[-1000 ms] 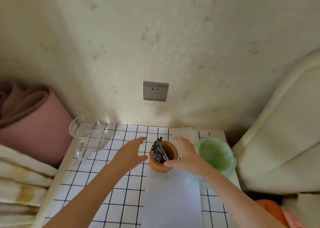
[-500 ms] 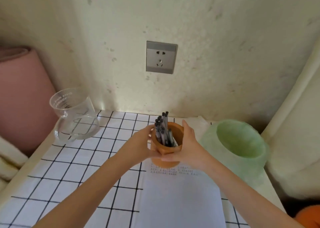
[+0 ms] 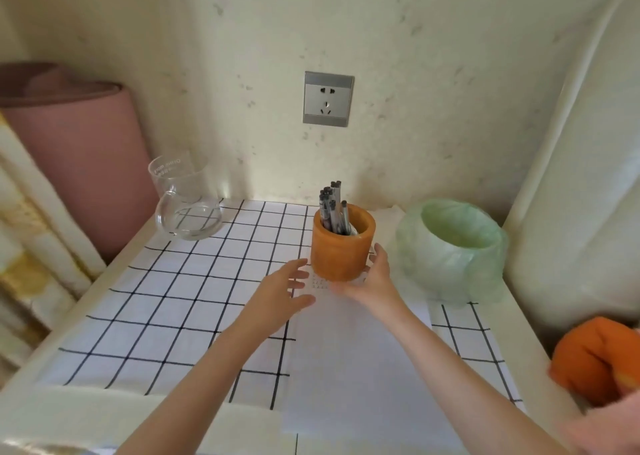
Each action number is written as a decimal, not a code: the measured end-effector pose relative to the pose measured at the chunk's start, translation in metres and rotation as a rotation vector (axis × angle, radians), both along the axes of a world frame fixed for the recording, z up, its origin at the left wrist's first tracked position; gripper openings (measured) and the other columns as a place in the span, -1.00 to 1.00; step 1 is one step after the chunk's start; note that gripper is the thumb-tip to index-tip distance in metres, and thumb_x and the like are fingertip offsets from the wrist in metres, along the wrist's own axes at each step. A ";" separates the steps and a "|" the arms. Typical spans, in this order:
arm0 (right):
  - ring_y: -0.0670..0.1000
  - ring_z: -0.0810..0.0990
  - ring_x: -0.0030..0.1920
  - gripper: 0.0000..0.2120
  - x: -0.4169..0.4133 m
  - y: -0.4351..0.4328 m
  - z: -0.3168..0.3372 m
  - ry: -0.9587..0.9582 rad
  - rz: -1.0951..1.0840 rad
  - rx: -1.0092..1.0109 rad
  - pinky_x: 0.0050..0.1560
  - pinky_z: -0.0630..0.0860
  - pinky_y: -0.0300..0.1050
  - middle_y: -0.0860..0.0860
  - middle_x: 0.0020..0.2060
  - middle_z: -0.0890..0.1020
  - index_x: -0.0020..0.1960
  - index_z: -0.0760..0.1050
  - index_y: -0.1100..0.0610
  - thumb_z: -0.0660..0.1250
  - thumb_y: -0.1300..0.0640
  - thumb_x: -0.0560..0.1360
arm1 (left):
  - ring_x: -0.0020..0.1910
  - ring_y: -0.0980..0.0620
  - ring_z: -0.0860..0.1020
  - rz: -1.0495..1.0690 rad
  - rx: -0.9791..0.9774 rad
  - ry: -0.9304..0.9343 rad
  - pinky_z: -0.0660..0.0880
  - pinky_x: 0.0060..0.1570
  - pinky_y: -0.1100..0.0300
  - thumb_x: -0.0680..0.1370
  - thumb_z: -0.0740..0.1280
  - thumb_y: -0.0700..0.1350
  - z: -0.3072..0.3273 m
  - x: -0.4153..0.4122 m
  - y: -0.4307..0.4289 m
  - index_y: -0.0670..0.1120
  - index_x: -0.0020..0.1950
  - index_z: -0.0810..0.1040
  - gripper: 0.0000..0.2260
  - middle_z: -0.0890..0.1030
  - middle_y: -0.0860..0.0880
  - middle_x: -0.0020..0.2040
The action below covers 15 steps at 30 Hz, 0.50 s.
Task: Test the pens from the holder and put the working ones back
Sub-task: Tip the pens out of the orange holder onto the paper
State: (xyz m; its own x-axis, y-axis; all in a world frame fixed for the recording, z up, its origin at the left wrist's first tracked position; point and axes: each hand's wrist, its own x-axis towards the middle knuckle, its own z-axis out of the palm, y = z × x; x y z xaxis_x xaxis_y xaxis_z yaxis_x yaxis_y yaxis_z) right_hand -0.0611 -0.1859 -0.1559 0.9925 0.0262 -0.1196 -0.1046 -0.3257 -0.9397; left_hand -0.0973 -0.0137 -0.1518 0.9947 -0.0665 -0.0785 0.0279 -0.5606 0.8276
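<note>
My right hand cups the near right side of the holder, fingers spread against its wall at the base, more a steadying touch than a firm clamp. My left hand hovers just beside the holder on its left, fingers open and loose, touching nothing that I can see.

The holder stands upright on the far end of the paper, which lies on the checked cloth covering the worktop. The pens are all bunched inside it, leaning toward the back left, caps up. I cannot count them exactly.

As I judge it, the task has barely begun: no pen is out, none lies on the worktop, and apart from some small faint marks near the holder's base, which I cannot read, the paper looks blank. Every pen has yet to be drawn, tried and sorted.

Just right of the holder sits a bin lined with a green bag, likely where duds go. A glass jug stands well apart at the far left, and a socket is on the wall behind.
</note>
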 end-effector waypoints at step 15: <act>0.04 0.24 0.43 0.15 0.011 -0.008 -0.021 -0.076 -0.043 -0.005 0.28 0.29 -0.10 0.05 0.49 0.13 0.53 -0.11 0.11 0.61 0.06 0.23 | 0.17 0.28 0.43 -0.009 0.045 -0.228 0.37 0.20 0.31 0.47 0.40 -0.08 -0.013 -0.029 0.005 0.15 0.38 0.29 -0.47 0.50 0.24 0.17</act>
State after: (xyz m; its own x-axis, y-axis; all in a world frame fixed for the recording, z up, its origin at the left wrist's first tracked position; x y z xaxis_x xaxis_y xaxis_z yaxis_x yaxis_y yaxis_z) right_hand -0.0502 -0.1938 -0.1768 0.9989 -0.0167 -0.0443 -0.0473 -0.3270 -0.9438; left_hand -0.1267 -0.0086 -0.1651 0.9864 -0.0765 0.1454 -0.1622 -0.5965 0.7861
